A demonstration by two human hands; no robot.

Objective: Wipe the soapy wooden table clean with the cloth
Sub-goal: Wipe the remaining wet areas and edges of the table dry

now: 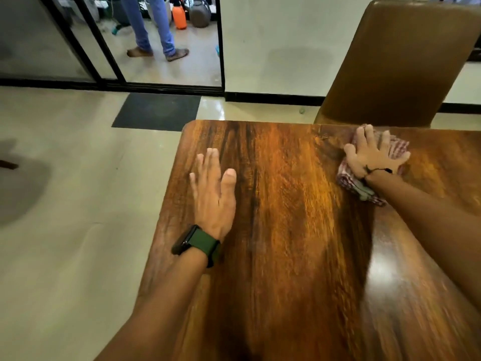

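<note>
The wooden table (286,230) fills the lower right of the head view, its grain glossy and wet-looking. My left hand (213,191) lies flat on it near the left edge, fingers straight, a green-strapped watch on the wrist. My right hand (372,155) presses with spread fingers on a red-and-white checked cloth (348,182) close to the table's far edge. The cloth is bunched under the palm and sticks out on both sides of the hand.
A brown padded chair (400,63) stands right behind the table's far edge. A dark floor mat (156,110) lies by a glass doorway, where a person's legs (153,29) and an orange sprayer (179,15) are seen. Pale tiled floor lies to the left.
</note>
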